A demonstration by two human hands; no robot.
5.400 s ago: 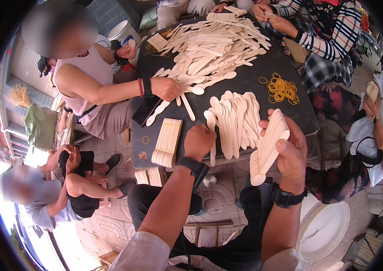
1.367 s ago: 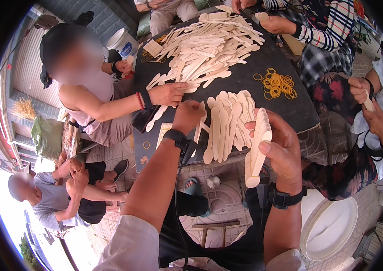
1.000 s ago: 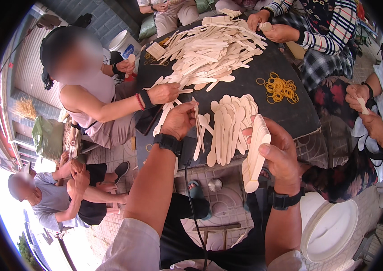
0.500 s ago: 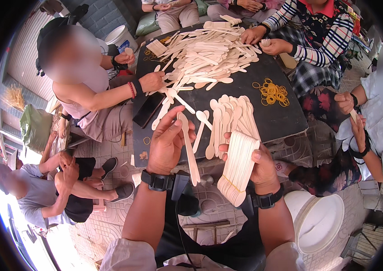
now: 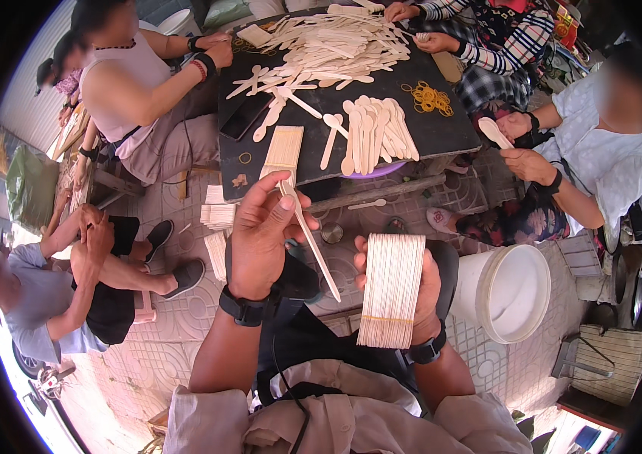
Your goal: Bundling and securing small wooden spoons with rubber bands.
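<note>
Left hand (image 5: 259, 246): one or two spoons (image 5: 312, 242). Right hand (image 5: 428, 293): one banded bundle (image 5: 391, 287).

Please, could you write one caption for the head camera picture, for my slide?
Left hand holding a wooden spoon, right hand gripping a banded wooden bundle, near a spoon-strewn black table.

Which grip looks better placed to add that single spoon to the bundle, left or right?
Probably the left grip: it pinches just the single wooden spoon, apart from the bundle. The right grip is occupied holding the banded bundle, so it seems better suited to steadying.
</note>
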